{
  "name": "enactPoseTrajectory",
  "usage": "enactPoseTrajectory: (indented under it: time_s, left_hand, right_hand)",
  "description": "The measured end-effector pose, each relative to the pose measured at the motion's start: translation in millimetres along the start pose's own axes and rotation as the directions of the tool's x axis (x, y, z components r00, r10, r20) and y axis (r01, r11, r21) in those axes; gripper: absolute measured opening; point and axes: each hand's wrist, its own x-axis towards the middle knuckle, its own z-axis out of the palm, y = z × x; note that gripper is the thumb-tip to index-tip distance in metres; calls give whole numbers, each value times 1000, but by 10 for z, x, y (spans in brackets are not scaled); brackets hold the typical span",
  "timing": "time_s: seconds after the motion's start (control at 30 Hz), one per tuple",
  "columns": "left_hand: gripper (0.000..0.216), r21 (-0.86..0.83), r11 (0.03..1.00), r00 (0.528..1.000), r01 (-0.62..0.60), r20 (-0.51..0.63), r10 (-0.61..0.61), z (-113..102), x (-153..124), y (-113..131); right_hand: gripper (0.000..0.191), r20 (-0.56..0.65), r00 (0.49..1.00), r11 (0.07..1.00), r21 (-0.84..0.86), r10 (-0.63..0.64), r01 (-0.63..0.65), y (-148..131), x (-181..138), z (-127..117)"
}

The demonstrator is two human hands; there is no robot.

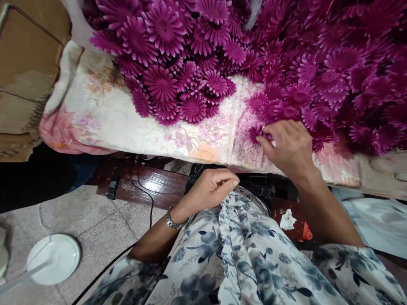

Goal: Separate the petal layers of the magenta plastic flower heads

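Note:
My right hand (288, 144) pinches a small purple artificial flower (254, 134) between thumb and fingers, low over the cloth near the table's front edge. Just beyond it spreads a large heap of purple petal flowers (330, 80). My left hand (211, 186), with a metal watch band at the wrist, is closed in front of my floral clothing, below the table edge. Its thumb presses on the curled fingers; whatever may be inside is hidden. A second heap of purple flowers (178, 80) lies ahead, to the left of my right hand.
A flowered tablecloth (111, 123) covers the table, dusted with purple specks near my right hand. Cardboard (28, 76) stands at the far left. A round white base (54, 258) sits on the tiled floor. A black cable (104, 275) runs nearby, and crumpled white paper (288, 219) lies beneath the table.

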Motion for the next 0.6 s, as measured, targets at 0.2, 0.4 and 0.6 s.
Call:
enactPoseTrajectory:
  time_s: [0.2, 0.4, 0.6]
  left_hand:
    - [25, 84, 950, 945, 299, -166, -283, 280, 62, -471]
    - [28, -171, 945, 828, 278, -455, -326, 453, 170, -580]
    - [30, -219, 950, 830, 222, -470, -302, 451, 219, -509]
  right_hand:
    - [9, 44, 997, 970, 236, -66, 54, -12, -11, -63]
    - [9, -67, 997, 994, 100, 49, -42, -14, 86, 40]
    - [6, 138, 987, 936, 350, -86, 33, -133, 72, 27]
